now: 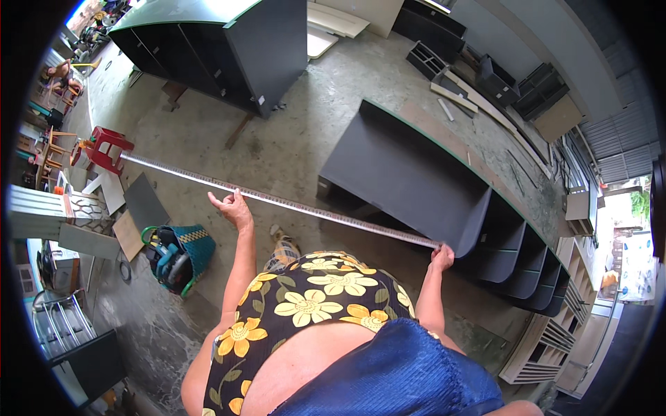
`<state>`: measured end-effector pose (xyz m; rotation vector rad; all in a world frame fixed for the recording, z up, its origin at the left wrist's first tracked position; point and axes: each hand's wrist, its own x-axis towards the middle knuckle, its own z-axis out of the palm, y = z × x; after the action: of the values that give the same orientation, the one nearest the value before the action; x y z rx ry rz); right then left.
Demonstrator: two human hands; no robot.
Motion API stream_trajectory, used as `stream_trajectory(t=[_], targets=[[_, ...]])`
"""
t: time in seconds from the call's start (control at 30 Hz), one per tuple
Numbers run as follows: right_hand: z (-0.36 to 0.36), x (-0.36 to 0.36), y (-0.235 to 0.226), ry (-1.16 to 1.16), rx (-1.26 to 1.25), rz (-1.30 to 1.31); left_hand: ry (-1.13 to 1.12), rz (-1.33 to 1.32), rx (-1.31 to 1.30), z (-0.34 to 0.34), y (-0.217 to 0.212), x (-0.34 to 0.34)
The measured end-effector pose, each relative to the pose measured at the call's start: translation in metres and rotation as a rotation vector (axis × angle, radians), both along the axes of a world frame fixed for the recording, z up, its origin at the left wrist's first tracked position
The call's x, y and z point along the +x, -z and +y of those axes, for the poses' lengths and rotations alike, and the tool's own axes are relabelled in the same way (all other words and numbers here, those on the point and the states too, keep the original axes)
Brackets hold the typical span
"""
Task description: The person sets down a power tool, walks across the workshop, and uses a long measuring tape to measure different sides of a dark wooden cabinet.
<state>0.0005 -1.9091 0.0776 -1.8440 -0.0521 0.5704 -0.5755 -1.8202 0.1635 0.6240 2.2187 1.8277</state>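
A long white measuring tape (312, 211) with dark markings stretches straight across in front of me, its far left end beside a red plastic stool (109, 150). My right hand (442, 257) is closed on the tape's right end, next to the dark grey shelf unit (402, 177) that lies on the floor. My left hand (234, 210) is at the tape's near edge, left of the middle. Its thumb and fingers are spread, and one fingertip touches the tape or comes very close to it.
A blue-green woven basket (194, 246) of tools stands left of me, near loose boards (144, 201). A large dark cabinet (270, 55) stands ahead. Drawer boxes and long strips (454, 97) lie far right. Another person (64, 75) sits at the far left.
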Motion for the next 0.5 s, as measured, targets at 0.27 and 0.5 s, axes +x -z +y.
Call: stream_trajectory(t=[0.27,0.5], targets=[[0.173,-0.163,-0.045,-0.217,0.264,-0.018,0.128,0.094,-0.16,0.021,-0.022,-0.193],[0.282,-0.258,-0.13,-0.403,0.499,-0.073,0.179,-0.048,-0.412,-0.001,0.046,-0.282]])
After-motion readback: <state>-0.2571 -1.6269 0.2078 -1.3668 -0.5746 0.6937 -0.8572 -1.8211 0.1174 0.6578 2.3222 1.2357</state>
